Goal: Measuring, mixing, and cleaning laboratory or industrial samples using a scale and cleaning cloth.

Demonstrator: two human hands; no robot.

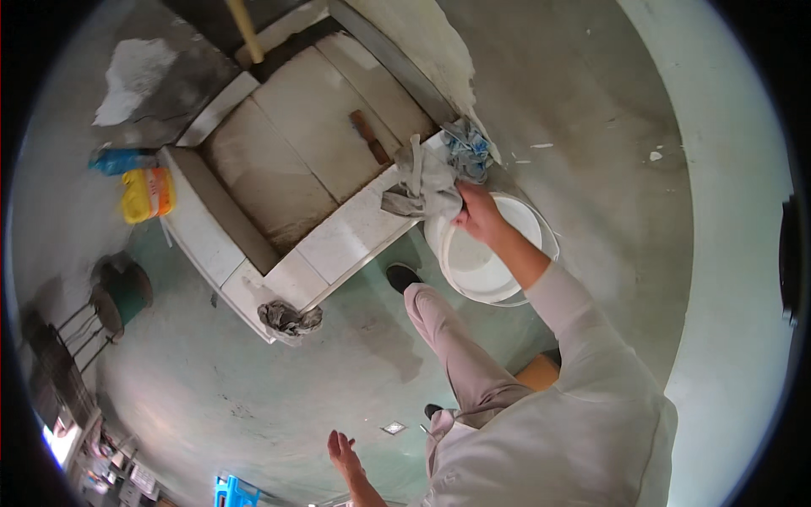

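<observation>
My right hand (477,211) is closed on a grey cloth (422,182) that drapes over the white tiled rim (355,228) of a low square basin. The hand sits just above the rim of a white bucket (494,270) standing on the floor beside the basin. A blue-grey cloth (467,150) lies bunched on the basin corner, right behind the grey one. My left hand (342,452) hangs free low in the picture, fingers apart, holding nothing. My leg and dark shoe (401,275) reach toward the basin.
Another crumpled grey rag (289,318) sits on the basin's near corner. A brown tool (369,137) lies inside the basin. A yellow bag (148,194) and a blue bag (122,159) lie on the left, near a green round container (127,287). A wooden handle (245,29) leans at top.
</observation>
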